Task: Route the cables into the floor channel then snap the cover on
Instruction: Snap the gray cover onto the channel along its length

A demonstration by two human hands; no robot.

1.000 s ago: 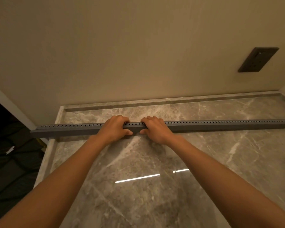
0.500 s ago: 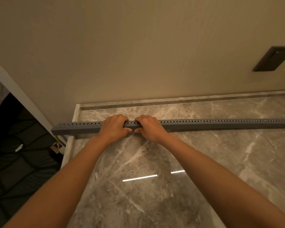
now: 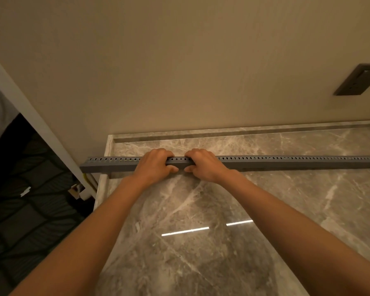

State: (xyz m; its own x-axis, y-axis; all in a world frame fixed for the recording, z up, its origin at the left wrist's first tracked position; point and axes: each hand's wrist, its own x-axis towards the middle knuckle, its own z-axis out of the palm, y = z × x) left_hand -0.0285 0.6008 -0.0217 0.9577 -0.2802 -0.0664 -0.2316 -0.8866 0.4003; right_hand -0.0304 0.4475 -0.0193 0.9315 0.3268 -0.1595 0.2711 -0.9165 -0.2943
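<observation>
A long grey floor channel (image 3: 286, 162) with a row of small holes along its top lies across the marble floor, parallel to the wall. Its left end (image 3: 90, 165) pokes past the marble edge; its right end runs out of view. My left hand (image 3: 153, 166) and my right hand (image 3: 203, 165) sit side by side on it, fingers curled over the top and thumbs against the near face. No cable shows; the inside of the channel is hidden.
A beige wall (image 3: 179, 71) rises behind the channel, with a dark socket plate (image 3: 358, 82) at the right. The glossy marble floor (image 3: 222, 242) ends at a raised border on the left. Beyond a white door frame (image 3: 41, 129) lies dark patterned flooring (image 3: 30, 210).
The view has shifted, so the channel's left end and marble edge now appear farther right. My hands have moved slightly closer together on the channel, keeping their grip.
</observation>
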